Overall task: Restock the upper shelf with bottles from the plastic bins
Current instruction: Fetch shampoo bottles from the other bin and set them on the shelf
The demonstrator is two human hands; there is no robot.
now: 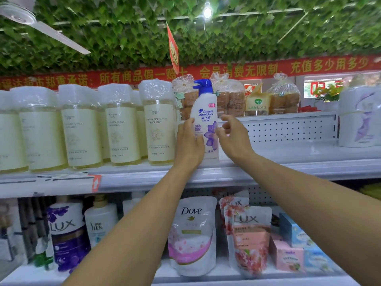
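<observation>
1. One shampoo bottle (204,120) stood upright on the upper shelf (268,170), near its front edge, just right of the row of pale yellow bottles (121,129). Counted, as a judgement, as a bottle placed or all but placed.
2. Much bare shelf remained to the right of it, as far as the white bottle (356,118) by the right end; judged mostly unfilled, with several more bottles needed.
3. No plastic bins in view, so remaining stock could not be told.
4. Left hand (188,144) lay against the bottle's lower left side, fingers reaching up over the label's left edge and partly covering it; looked like a light hold, steadying rather than carrying.
5. Right hand (233,137) sat just right of the bottle, fingers loosely curled and relaxed, holding nothing; fingertips close to the purple flower on the label, whether touching could not be told.
6. Bottle thus stood between both hands, pump spout pointing left.
</observation>
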